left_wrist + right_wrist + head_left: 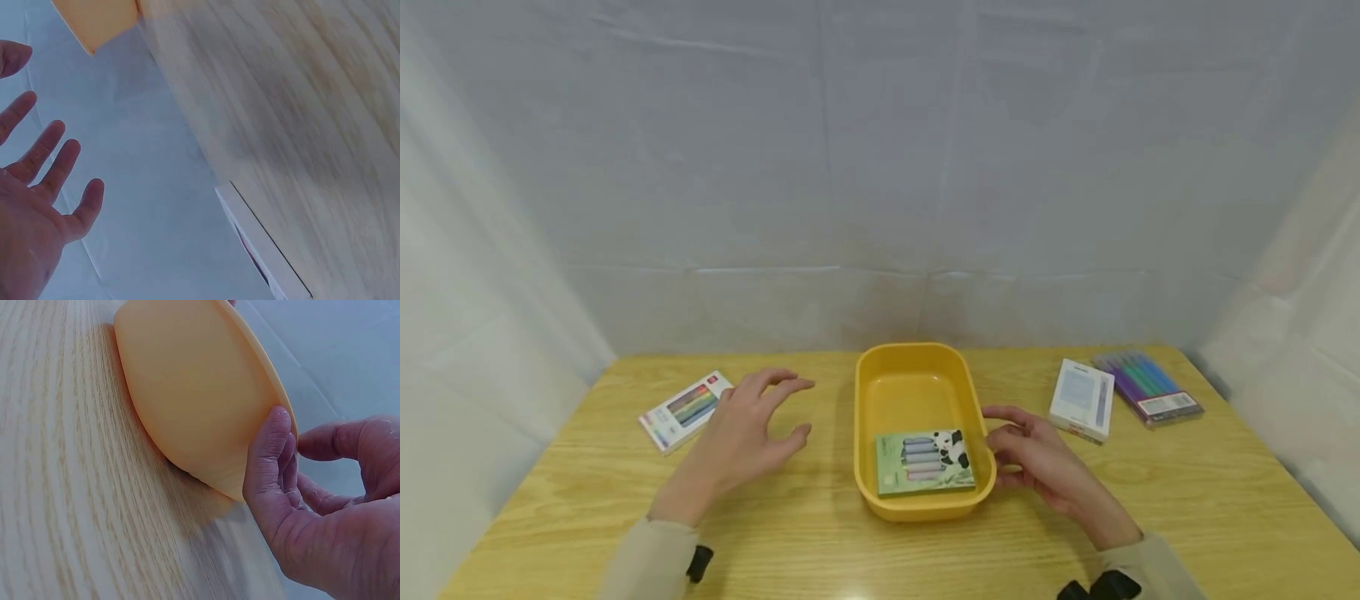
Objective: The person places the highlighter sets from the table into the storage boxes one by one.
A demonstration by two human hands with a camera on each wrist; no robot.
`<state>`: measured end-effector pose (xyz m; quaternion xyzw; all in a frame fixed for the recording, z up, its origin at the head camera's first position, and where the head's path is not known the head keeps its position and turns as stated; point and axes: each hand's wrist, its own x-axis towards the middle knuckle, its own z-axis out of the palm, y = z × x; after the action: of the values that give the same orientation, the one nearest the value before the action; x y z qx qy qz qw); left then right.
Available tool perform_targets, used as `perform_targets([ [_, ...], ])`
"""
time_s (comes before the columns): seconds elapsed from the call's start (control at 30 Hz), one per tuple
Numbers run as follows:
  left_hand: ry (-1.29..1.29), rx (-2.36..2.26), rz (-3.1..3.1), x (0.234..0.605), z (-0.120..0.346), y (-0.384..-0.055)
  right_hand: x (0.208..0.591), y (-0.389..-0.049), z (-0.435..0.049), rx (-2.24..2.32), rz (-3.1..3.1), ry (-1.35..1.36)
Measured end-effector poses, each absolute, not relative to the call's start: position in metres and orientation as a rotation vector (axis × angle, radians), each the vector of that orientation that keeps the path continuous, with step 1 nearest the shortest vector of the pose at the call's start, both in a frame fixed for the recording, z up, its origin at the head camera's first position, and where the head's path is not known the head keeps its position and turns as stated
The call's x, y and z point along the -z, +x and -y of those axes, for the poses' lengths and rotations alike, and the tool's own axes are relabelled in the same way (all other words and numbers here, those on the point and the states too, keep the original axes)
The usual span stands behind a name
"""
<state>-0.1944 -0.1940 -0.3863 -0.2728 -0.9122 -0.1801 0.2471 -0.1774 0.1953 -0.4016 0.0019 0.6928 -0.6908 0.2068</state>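
Note:
A yellow plastic tray point(914, 400) stands on the table, long side running away from me. Inside its near end lies a green flat box with a panda and colored pens printed on it point(925, 463). Fingertips of my right hand point(1037, 454) touch the outside of the tray's right rim. The right wrist view shows bent fingers point(269, 450) against the tray's outer wall point(187, 381). My left hand point(745, 437) hovers with spread fingers, thumb apart, holding nothing. It partly overlaps a white box of colored pens point(681, 417) in the head view.
On the right lies a white box point(1081, 398), beside a clear pack of purple, green and blue pens point(1150, 387). The wooden table point(805, 550) ends at a pale cloth backdrop point(760, 208) behind and at the sides.

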Motion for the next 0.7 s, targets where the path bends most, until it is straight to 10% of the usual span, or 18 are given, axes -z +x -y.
perform_targets([
  [0.7,-0.525,0.346,2.727,0.393,0.252,-0.197,0.400,-0.177,-0.194,1.925,-1.926,0.020],
])
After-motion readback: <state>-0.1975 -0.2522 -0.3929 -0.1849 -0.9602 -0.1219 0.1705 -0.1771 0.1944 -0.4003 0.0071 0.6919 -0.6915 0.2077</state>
